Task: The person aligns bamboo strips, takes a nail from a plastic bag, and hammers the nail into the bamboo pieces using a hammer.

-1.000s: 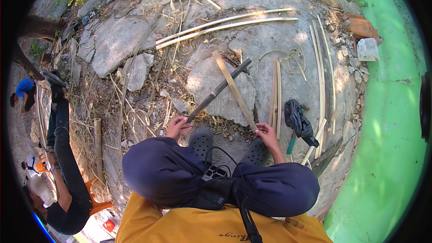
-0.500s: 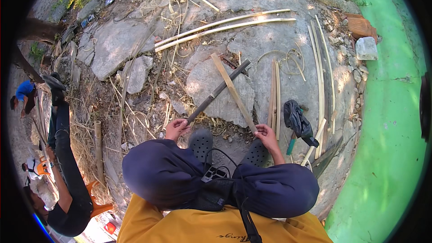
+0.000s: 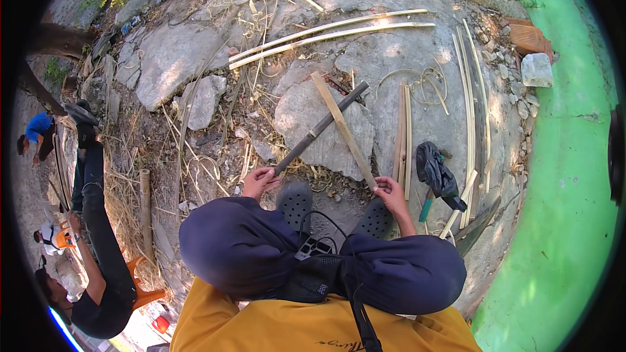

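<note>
A pale bamboo strip (image 3: 343,129) is gripped at its near end by the right hand (image 3: 390,192), fingers closed around it; from there it runs toward eleven o'clock over a flat grey rock (image 3: 306,124). It is crossed by a dark blade-like tool (image 3: 321,128), whose handle is clasped in the closed left hand (image 3: 259,181). More split bamboo strips (image 3: 326,31) are seen at twelve o'clock. A dark cloth (image 3: 437,173) lies at three o'clock of the right hand.
</note>
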{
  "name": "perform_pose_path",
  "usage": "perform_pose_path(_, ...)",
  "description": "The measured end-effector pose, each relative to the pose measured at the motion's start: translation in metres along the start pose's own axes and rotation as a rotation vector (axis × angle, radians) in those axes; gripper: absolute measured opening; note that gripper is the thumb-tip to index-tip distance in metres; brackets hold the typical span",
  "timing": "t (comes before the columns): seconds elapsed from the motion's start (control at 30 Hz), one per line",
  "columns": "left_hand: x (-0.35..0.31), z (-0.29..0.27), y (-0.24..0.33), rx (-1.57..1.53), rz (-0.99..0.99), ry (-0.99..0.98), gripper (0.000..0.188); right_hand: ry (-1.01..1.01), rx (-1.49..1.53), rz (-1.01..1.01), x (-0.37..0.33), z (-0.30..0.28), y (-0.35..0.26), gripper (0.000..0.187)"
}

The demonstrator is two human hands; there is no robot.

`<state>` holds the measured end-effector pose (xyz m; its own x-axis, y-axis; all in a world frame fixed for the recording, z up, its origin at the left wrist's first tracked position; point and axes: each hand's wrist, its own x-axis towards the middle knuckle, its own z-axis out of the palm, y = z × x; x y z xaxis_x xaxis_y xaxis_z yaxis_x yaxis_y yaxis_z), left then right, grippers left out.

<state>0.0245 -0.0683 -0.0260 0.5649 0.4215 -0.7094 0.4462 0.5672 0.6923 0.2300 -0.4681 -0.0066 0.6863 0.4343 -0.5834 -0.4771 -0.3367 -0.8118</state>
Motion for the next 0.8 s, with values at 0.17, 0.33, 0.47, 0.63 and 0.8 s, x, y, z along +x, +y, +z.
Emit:
perform_pose_path(0.17, 0.000, 0.000, -0.001, 0.039, 0.009, 0.009, 0.026, -0.009, -0.001, 0.008, 0.000, -0.001, 0.000, 0.034)
perform_pose_path(0.33, -0.003, 0.001, 0.002, 0.046, -0.001, -0.004, 0.030, 0.001, -0.013, -0.008, 0.000, 0.001, 0.002, 0.033)
perform_pose_path(0.47, -0.005, 0.007, 0.006, -0.043, -0.085, 0.000, 0.037, 0.002, 0.076, 0.008, 0.002, -0.004, 0.008, 0.030)
perform_pose_path(0.63, 0.000, -0.001, 0.005, -0.085, -0.114, -0.032, 0.034, -0.013, 0.133, 0.029, 0.007, -0.008, 0.013, 0.032)
perform_pose_path(0.8, 0.001, -0.010, -0.002, -0.052, -0.064, -0.027, 0.030, -0.001, 0.074, 0.027, 0.003, -0.001, 0.006, 0.034)
